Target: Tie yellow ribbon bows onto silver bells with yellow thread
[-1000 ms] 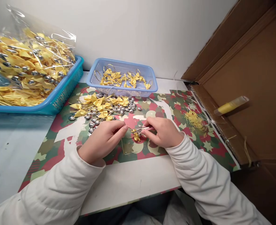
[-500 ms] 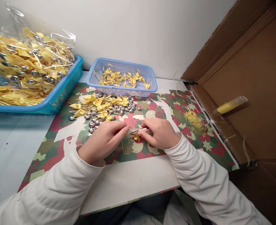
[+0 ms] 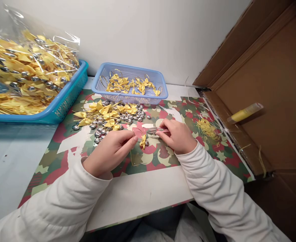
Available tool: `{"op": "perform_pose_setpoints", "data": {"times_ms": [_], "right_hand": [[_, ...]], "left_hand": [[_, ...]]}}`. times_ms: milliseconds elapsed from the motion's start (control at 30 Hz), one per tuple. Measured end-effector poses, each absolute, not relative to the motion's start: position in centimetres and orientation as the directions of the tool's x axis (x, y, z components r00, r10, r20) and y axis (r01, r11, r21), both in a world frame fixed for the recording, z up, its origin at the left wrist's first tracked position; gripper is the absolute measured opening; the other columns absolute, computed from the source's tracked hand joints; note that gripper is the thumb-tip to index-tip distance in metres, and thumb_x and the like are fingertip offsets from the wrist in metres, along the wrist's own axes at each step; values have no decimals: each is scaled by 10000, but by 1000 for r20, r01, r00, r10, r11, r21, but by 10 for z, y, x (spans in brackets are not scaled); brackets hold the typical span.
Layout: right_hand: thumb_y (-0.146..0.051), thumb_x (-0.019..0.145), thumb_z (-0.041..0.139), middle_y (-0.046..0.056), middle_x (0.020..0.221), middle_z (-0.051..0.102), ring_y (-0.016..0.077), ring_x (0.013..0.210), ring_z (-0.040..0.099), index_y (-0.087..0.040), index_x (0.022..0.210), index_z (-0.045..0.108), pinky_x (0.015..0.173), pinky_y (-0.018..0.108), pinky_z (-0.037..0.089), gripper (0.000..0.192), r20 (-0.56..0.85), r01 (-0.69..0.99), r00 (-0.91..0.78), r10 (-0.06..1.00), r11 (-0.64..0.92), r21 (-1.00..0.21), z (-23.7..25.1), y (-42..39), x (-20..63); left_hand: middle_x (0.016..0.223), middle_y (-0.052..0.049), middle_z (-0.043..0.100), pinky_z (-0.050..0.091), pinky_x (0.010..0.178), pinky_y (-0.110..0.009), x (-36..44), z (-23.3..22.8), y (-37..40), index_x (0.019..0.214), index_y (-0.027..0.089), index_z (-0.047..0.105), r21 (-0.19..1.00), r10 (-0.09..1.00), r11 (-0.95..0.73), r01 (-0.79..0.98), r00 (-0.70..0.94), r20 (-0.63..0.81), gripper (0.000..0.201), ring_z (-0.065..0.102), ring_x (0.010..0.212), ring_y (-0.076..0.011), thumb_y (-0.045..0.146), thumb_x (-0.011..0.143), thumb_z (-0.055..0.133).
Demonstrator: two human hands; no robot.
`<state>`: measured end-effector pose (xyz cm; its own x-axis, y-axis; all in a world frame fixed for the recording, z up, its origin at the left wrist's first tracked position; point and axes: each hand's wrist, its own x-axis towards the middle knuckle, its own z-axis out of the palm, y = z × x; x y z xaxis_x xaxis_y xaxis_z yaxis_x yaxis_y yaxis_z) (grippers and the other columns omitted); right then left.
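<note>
My left hand (image 3: 111, 149) is closed, pinching the gold cord of a yellow ribbon bow (image 3: 142, 142). A small silver bell (image 3: 146, 143) hangs at the bow's right side, just past my fingertips. To the right, my right hand (image 3: 178, 136) is closed round a pair of small scissors (image 3: 152, 130), whose blades point left, a little above and apart from the bow. Part of the scissors is hidden by my fingers. Beyond my left hand lie loose yellow bows (image 3: 104, 109) on gold cords, mixed with several silver bells (image 3: 100, 132).
A blue basket (image 3: 130, 97) of finished-looking bows stands at the back. At left, a larger blue basket (image 3: 84, 72) holds a clear bag (image 3: 34, 64) of bows and bells. Yellow thread scraps (image 3: 208, 129) lie right, near a cardboard wall (image 3: 258, 77) with a yellow tube (image 3: 246, 113).
My right hand has moved up and to the right, drawing the scissors away from the bow. The bow and its bell now show more fully; my left hand has hardly moved.
</note>
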<state>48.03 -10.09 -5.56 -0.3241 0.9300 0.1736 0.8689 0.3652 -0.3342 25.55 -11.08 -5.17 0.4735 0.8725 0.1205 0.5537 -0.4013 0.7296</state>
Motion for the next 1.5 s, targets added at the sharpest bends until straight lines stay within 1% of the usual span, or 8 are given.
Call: {"op": "perform_pose_setpoints", "data": {"times_ms": [100, 233, 433, 600, 767, 1000, 1233, 1500], "right_hand": [[-316, 860, 587, 28, 794, 671, 187, 733, 588, -204, 854, 571, 617, 273, 335, 113, 161, 847, -321, 933, 359, -392, -57, -98, 483], [-321, 868, 600, 58, 827, 668, 221, 794, 572, -199, 846, 578, 674, 305, 363, 126, 185, 911, -231, 955, 279, -305, -64, -90, 491], [-299, 843, 649, 103, 1025, 638, 289, 971, 526, -187, 888, 627, 798, 386, 392, 123, 210, 953, -135, 968, 185, -241, -75, -80, 493], [-305, 920, 545, 56, 944, 658, 222, 913, 549, -194, 1025, 639, 833, 364, 388, 179, 211, 793, -271, 939, 342, -505, -78, -87, 460], [-224, 870, 611, 7, 793, 650, 178, 841, 542, -194, 778, 632, 812, 333, 369, 99, 139, 668, -405, 904, 396, -630, -83, -94, 440], [-234, 870, 544, -14, 710, 591, 119, 627, 514, -182, 773, 584, 601, 251, 410, 117, 225, 369, -222, 949, 295, -882, -82, -98, 439], [-256, 871, 542, 1, 726, 634, 139, 689, 573, -197, 769, 592, 674, 275, 448, 128, 360, 345, -181, 915, 402, -848, -74, -108, 434], [-234, 835, 557, 7, 773, 677, 170, 751, 583, -207, 787, 595, 742, 329, 410, 66, 441, 494, -166, 882, 461, -737, -79, -114, 434]], "left_hand": [[526, 39, 285, 247, 490, -279, 255, -52, -110, 565, 215, 287, 728, 878, -392, 562, 466, 113, 378, 297, 491, -124, 341, 909, 378], [519, 35, 328, 267, 492, -267, 253, -50, -110, 558, 211, 329, 727, 878, -395, 561, 464, 119, 381, 330, 493, -123, 347, 909, 385], [584, 0, 550, 355, 558, -257, 248, -42, -109, 600, 194, 514, 753, 708, -475, 455, 706, 20, 353, 479, 551, -134, 327, 891, 365], [536, 16, 547, 313, 522, -266, 244, -51, -105, 604, 204, 507, 613, 941, -261, 745, 337, -9, 242, 472, 505, -143, 300, 812, 431], [585, 5, 581, 315, 524, -263, 250, -59, -106, 635, 201, 523, 590, 906, -307, 746, 419, -59, 273, 512, 546, -153, 402, 819, 503], [583, 12, 544, 316, 521, -256, 256, -60, -109, 638, 195, 522, 667, 901, -344, 661, 433, 35, 350, 481, 547, -139, 461, 863, 489], [558, 40, 453, 300, 500, -249, 258, -60, -113, 623, 204, 430, 748, 931, -315, 585, 342, 125, 355, 410, 510, -117, 433, 894, 447], [610, 10, 502, 318, 553, -267, 259, -66, -114, 676, 205, 435, 525, 875, -484, 700, 383, 296, 270, 451, 558, -145, 304, 925, 402]]}}
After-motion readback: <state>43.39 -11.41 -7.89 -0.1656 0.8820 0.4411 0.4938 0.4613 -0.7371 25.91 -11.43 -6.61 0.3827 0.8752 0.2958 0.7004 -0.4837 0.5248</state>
